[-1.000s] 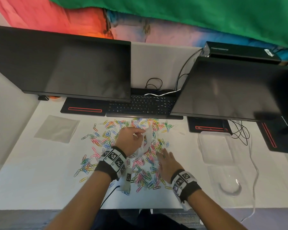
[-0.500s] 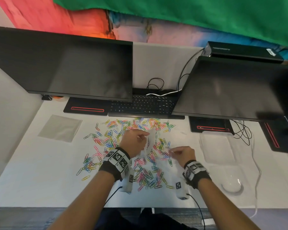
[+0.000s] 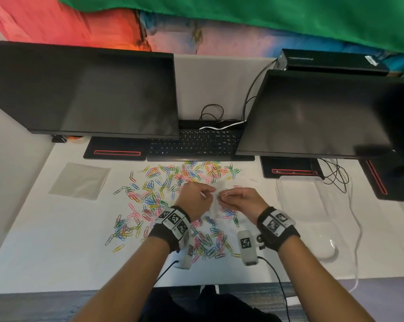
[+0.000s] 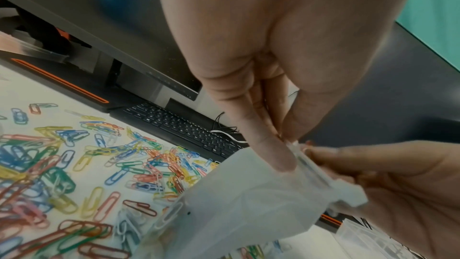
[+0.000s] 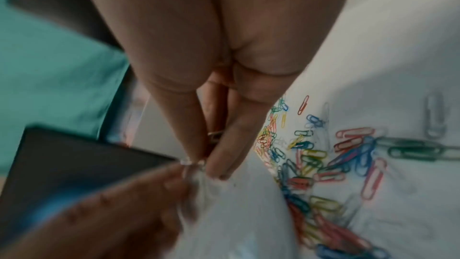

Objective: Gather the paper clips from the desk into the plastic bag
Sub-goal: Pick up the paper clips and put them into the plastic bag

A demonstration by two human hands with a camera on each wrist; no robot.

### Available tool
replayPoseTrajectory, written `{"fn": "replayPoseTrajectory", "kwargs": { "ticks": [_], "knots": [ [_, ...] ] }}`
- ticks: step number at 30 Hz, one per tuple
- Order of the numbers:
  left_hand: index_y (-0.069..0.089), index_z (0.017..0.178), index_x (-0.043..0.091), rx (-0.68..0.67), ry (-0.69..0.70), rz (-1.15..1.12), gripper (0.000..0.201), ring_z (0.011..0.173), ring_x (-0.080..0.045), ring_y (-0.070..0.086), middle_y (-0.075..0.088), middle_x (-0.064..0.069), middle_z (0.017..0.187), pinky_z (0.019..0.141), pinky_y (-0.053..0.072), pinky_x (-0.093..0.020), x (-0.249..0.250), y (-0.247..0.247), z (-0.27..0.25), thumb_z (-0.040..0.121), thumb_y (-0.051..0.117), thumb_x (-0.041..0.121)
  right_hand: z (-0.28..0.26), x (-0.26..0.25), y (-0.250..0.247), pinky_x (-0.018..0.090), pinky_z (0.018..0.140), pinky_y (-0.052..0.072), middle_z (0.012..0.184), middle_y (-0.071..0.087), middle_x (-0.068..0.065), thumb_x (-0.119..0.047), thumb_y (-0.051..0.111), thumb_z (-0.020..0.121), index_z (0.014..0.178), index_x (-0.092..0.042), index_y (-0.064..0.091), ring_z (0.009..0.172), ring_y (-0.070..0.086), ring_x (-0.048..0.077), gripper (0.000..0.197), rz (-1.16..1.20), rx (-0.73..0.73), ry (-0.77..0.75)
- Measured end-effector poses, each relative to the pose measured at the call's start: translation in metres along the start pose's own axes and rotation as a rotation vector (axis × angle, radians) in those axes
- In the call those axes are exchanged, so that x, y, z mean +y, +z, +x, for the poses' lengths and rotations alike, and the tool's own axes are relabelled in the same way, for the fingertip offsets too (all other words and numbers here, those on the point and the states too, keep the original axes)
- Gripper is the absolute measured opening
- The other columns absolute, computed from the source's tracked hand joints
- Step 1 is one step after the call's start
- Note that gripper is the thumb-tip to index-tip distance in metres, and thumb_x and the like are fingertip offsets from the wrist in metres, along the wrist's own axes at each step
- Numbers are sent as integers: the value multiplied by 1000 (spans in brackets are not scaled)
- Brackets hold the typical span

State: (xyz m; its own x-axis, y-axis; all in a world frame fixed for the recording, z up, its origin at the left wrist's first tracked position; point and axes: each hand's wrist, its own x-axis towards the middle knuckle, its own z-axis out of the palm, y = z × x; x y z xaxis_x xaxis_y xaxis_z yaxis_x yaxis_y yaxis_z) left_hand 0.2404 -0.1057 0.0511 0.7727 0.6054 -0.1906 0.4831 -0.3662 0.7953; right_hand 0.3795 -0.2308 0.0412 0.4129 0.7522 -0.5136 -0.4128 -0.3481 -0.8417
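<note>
Both hands meet above the middle of the white tabletop (image 3: pixel 45 252). The left hand (image 3: pixel 194 202) and right hand (image 3: pixel 239 201) each pinch the top edge of the thin, clear plastic bag (image 4: pixel 248 194), which hangs limp between them. The small coloured wire paper clips (image 3: pixel 154 196) lie scattered beneath. The film looks flimsy and slippery, so opposite lips of its mouth are the place to grip.

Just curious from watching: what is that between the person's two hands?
The top edge of the clear plastic bag, pinched by the left hand and right hand; the left wrist view shows it best.
</note>
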Motion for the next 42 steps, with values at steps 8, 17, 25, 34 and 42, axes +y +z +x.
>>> {"fn": "replayPoseTrajectory", "kwargs": {
  "ticks": [8,17,25,34,42],
  "knots": [
    [78,100,13,31,102,38,26,56,-8,65,76,-3,80,64,59,-23,10,5,-4,87,58,3,8,10,33,25,55,53,54,65,6,7,60,73,76,-3,77,47,56,11,20,-559,214,-186],
    [75,108,7,50,54,19,26,73,-15,67,77,-9,93,79,59,-31,4,-3,-6,88,58,3,6,3,39,31,75,57,91,74,14,9,53,85,102,-6,74,80,70,22,32,-763,119,-289],
    [74,109,10,138,-32,-22,27,80,-19,71,76,-10,99,82,60,-33,-7,-24,-3,92,55,5,40,37,-32,29,111,31,147,44,7,-13,52,95,136,-13,52,133,43,24,40,-1064,332,-169],
    [73,111,13,144,-36,-14,26,73,-17,72,76,-5,95,71,62,-33,-17,-30,-7,92,58,7,40,79,-18,44,118,22,161,13,5,-22,45,94,153,-23,18,146,16,28,65,-1448,-7,-251],
    [75,109,12,127,-17,-41,27,81,-17,71,76,-5,95,78,60,-30,-19,-22,-6,90,58,4,39,94,-23,32,91,48,120,59,12,6,49,85,127,-10,58,101,57,28,46,-1685,-42,-439]
  ]
}}
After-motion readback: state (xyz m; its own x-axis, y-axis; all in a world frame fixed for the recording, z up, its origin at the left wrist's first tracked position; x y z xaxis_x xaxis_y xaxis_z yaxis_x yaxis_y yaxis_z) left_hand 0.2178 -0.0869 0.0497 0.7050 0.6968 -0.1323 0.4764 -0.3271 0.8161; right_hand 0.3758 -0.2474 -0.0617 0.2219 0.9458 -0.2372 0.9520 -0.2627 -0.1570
